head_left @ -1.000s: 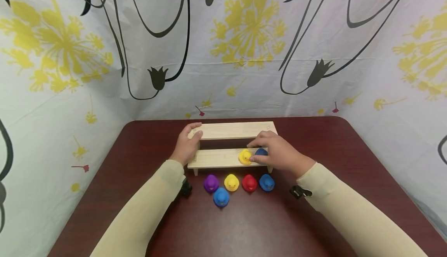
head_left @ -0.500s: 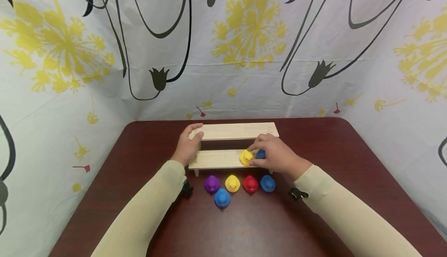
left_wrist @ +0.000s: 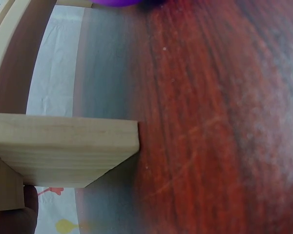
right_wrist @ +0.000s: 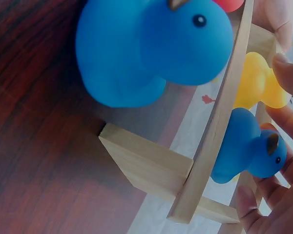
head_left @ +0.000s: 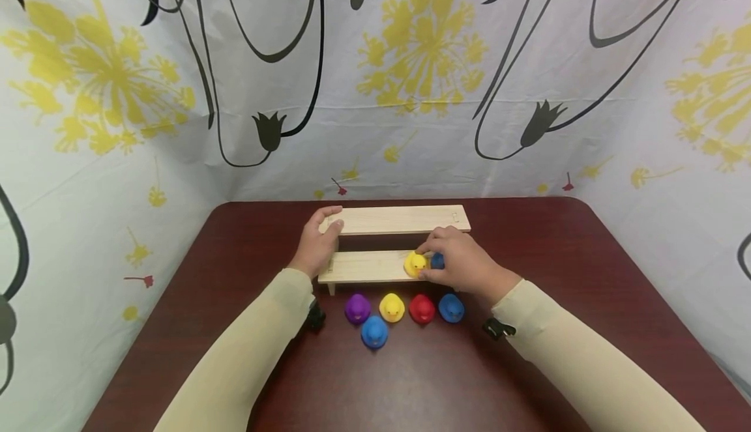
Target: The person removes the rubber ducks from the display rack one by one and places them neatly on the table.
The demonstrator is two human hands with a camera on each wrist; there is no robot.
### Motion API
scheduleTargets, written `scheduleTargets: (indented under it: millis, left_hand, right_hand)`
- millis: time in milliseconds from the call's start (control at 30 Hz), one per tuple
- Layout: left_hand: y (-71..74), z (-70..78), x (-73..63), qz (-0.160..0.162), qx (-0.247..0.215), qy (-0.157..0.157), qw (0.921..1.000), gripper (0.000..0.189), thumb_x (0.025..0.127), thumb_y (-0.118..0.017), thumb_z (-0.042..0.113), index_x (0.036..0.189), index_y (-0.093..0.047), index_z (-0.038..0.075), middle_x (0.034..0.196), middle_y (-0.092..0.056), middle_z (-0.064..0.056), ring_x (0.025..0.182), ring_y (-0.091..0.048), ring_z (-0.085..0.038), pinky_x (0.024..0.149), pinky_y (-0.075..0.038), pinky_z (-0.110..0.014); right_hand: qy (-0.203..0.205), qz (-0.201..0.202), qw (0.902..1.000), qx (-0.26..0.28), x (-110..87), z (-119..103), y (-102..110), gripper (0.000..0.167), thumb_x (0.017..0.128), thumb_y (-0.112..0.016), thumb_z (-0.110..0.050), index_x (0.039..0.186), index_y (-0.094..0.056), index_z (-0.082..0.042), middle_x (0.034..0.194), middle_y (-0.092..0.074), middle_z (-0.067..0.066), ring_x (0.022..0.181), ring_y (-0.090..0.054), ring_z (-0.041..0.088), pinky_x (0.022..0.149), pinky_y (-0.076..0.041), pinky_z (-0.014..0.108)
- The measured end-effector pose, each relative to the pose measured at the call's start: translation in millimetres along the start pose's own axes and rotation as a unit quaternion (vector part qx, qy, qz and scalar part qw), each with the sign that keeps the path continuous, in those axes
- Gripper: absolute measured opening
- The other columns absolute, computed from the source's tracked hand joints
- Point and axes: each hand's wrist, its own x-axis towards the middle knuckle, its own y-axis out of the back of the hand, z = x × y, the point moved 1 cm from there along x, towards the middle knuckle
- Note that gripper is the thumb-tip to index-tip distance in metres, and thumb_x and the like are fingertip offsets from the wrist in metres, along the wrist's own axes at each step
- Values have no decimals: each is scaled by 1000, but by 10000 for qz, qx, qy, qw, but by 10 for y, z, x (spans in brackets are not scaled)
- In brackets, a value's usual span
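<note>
In the head view, a two-step pale wooden rack (head_left: 364, 266) stands on the dark red table. My left hand (head_left: 317, 244) grips its left end, thumb at the front of the upper step. A yellow rubber duck (head_left: 414, 264) sits on the lower step, pinched between the thumb and a finger of my right hand (head_left: 466, 261). Just right of it, a blue rubber duck (right_wrist: 251, 146) sits on the same step, partly hidden by that hand in the head view. The right wrist view shows the other fingers curving around behind the blue duck.
In front of the rack stand a purple duck (head_left: 357, 309), a yellow duck (head_left: 392, 307), a red duck (head_left: 422, 309) and a blue duck (head_left: 451, 307) in a row. Another blue duck (head_left: 374, 332) is nearer me. A patterned cloth (head_left: 375, 145) hangs behind the table (head_left: 528, 236).
My right thumb and finger have closed in on the yellow duck on the lower step. My left hand keeps its place on the rack.
</note>
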Motion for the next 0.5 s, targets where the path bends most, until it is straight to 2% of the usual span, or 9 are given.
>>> scheduleTargets:
  millis: [200,500]
  left_hand:
    - [1,-19,7,4,-16,50,10000,38,108,-59,26,145,-58,17,159,-46,-10,126,-48,-27,113,-38,-46]
    - [4,-41,32,-3,61,11,10000,39,108,-59,27,145,-58,15,164,-42,-13,144,-41,-27,124,-30,-52]
  right_hand:
    - [75,87,9997,204,-10,-34,5,35,83,-91,-31,111,-80,-12,104,-68,1,97,-60,22,84,-55,40]
    - [86,68,9988,485,-37,-83,63,37,82,-92,-34,110,-80,-14,103,-69,2,94,-63,22,84,-55,38]
